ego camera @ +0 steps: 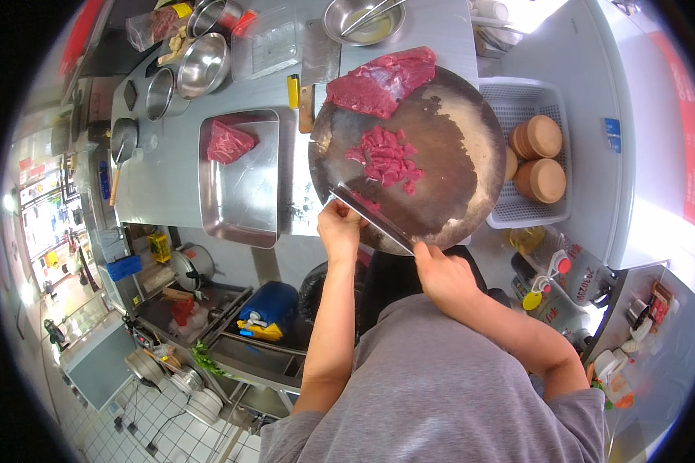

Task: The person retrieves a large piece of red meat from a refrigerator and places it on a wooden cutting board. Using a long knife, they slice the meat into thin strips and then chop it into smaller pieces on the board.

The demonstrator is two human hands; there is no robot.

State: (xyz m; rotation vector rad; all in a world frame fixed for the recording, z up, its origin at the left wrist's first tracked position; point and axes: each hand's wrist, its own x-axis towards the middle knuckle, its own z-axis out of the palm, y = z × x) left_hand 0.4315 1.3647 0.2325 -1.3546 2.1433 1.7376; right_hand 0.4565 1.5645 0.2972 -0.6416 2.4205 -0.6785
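Observation:
My right hand (pixel 447 273) grips the handle end of a kitchen knife (pixel 376 221), whose blade I see nearly edge-on. The blade lies slantwise over the near left part of a round wooden chopping block (pixel 440 191). Against the blade's near side, at the block's edge, are the bent fingers of my left hand (pixel 340 226); whether they pinch anything is hidden. Just beyond the blade lies a small bit of red raw meat (pixel 366 201). A heap of cut meat pieces (pixel 385 156) sits mid-block. One large raw meat chunk (pixel 382 84) rests across the far edge.
Left of the block stands a steel tray (pixel 240 197) with one meat piece (pixel 230 142). A cleaver (pixel 319 58) lies behind it, near steel bowls (pixel 204 65) and a clear plastic container (pixel 266 46). To the right, a white plastic basket (pixel 527 215) holds several clay pots (pixel 540 180).

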